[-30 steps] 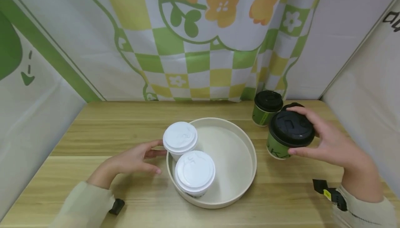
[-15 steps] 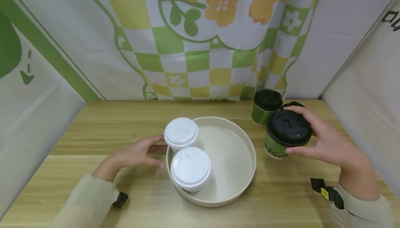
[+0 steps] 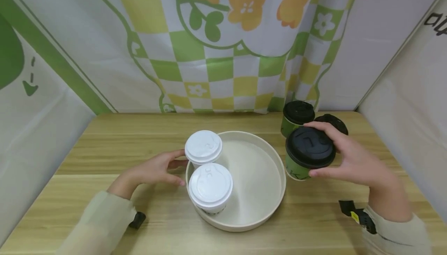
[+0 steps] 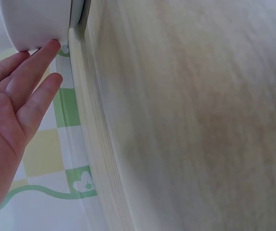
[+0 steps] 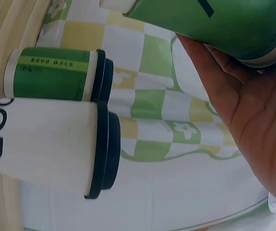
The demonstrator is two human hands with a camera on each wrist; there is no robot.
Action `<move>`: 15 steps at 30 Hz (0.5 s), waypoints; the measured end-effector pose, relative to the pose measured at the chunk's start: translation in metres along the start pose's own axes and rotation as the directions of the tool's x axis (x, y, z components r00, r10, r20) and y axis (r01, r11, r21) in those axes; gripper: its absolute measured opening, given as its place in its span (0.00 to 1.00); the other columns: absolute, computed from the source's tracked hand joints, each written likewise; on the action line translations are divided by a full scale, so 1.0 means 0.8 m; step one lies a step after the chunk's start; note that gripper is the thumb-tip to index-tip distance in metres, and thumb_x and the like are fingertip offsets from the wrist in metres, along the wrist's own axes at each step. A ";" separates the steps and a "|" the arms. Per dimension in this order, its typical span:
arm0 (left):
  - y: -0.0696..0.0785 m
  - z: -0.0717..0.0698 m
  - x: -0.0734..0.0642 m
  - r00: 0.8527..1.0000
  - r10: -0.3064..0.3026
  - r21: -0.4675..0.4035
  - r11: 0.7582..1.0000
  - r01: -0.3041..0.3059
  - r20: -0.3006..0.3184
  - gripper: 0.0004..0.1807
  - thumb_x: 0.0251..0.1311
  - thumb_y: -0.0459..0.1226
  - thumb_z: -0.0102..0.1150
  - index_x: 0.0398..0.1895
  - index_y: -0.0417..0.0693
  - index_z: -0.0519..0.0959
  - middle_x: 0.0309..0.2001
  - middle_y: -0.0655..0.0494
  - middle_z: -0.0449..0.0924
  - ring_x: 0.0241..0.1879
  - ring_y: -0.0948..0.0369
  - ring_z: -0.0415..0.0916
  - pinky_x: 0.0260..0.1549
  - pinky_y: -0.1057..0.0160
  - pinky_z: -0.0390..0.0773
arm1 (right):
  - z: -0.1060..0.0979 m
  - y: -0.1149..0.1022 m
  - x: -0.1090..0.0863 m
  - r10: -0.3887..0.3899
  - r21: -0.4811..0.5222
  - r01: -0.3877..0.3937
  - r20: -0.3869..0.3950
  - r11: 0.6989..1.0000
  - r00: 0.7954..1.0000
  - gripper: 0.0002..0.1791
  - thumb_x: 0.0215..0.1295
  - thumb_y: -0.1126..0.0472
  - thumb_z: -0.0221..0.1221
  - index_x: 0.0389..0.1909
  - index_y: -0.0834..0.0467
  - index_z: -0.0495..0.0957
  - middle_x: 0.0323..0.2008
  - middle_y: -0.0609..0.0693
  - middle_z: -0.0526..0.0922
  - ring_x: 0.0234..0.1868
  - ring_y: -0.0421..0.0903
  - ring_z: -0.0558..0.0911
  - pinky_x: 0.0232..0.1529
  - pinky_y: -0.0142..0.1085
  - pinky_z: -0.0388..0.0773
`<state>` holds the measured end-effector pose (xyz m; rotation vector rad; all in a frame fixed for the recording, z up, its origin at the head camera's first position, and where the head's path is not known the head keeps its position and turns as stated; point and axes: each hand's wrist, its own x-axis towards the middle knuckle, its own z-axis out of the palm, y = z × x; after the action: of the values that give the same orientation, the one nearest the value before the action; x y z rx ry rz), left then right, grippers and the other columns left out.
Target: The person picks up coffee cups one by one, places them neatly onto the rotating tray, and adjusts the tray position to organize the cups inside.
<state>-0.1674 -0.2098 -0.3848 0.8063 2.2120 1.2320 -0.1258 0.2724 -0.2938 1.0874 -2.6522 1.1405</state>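
Note:
My right hand (image 3: pixel 352 162) grips a green paper coffee cup (image 3: pixel 297 169) with a black lid, thumb on the near side and fingers round the far side. In the right wrist view this green cup (image 5: pixel 224 26) appears raised off the table. A round cream tray (image 3: pixel 258 181) lies to its left. Two white-lidded paper cups, a rear one (image 3: pixel 203 146) and a front one (image 3: pixel 210 187), stand at the tray's left side. Beside them is my left hand (image 3: pixel 155 169), fingers extended. The left wrist view has its fingertips (image 4: pixel 53 47) touching a pale curved surface; tray or cup, I cannot tell.
Behind the held cup stand a smaller green cup (image 5: pixel 51 74) with a dark lid and a white cup (image 5: pixel 46 144) with a dark lid and black lettering. A patterned curtain (image 3: pixel 220 68) hangs along the wooden table's (image 3: pixel 139 123) back edge.
My right hand has carried the green cup left, closer to the tray, uncovering more of the dark lid behind. The front white-lidded cup has shifted slightly left and back; my left hand moved slightly right.

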 end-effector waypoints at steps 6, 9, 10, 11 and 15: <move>-0.001 -0.002 0.002 1.000 0.010 -0.006 1.000 -0.010 0.010 0.51 0.56 0.35 0.72 0.74 0.24 0.50 0.74 0.28 0.53 0.69 0.33 0.62 0.70 0.37 0.60 | 0.006 -0.005 0.010 -0.025 0.041 0.024 0.030 0.999 0.999 0.55 0.44 0.67 0.78 0.73 0.51 0.58 0.62 0.42 0.73 0.58 0.34 0.76 0.53 0.21 0.76; -0.002 -0.003 0.003 1.000 0.013 -0.009 1.000 -0.013 0.014 0.51 0.56 0.34 0.71 0.74 0.24 0.50 0.74 0.28 0.53 0.70 0.33 0.61 0.70 0.36 0.60 | 0.009 -0.007 0.017 -0.038 0.042 0.037 0.034 0.998 0.999 0.56 0.43 0.66 0.79 0.73 0.50 0.59 0.62 0.43 0.74 0.58 0.35 0.77 0.54 0.22 0.77; -0.002 -0.003 0.003 1.000 0.012 -0.011 1.000 -0.012 0.015 0.51 0.56 0.34 0.72 0.74 0.24 0.50 0.74 0.28 0.53 0.70 0.33 0.61 0.70 0.36 0.60 | 0.010 -0.008 0.019 -0.048 0.046 0.047 0.038 0.998 0.998 0.56 0.42 0.65 0.79 0.73 0.51 0.59 0.62 0.43 0.74 0.58 0.35 0.77 0.54 0.22 0.77; -0.003 -0.004 0.003 1.000 0.012 -0.013 1.000 -0.012 0.016 0.51 0.56 0.35 0.72 0.74 0.24 0.50 0.74 0.28 0.53 0.70 0.33 0.61 0.70 0.36 0.60 | 0.012 -0.010 0.021 -0.062 0.052 0.060 0.039 0.997 0.997 0.56 0.42 0.65 0.79 0.73 0.52 0.59 0.62 0.44 0.75 0.58 0.35 0.78 0.54 0.23 0.77; -0.003 -0.005 0.004 1.000 0.013 -0.021 1.000 -0.013 0.021 0.51 0.55 0.35 0.72 0.74 0.25 0.50 0.75 0.29 0.52 0.70 0.33 0.61 0.71 0.36 0.58 | 0.017 -0.016 0.029 -0.109 0.087 0.104 0.051 0.991 0.993 0.56 0.41 0.66 0.79 0.72 0.56 0.59 0.61 0.45 0.75 0.58 0.36 0.78 0.55 0.24 0.78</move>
<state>-0.1730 -0.2107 -0.3855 0.8229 2.1769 1.2458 -0.1322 0.2443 -0.2886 1.2769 -2.5724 1.2284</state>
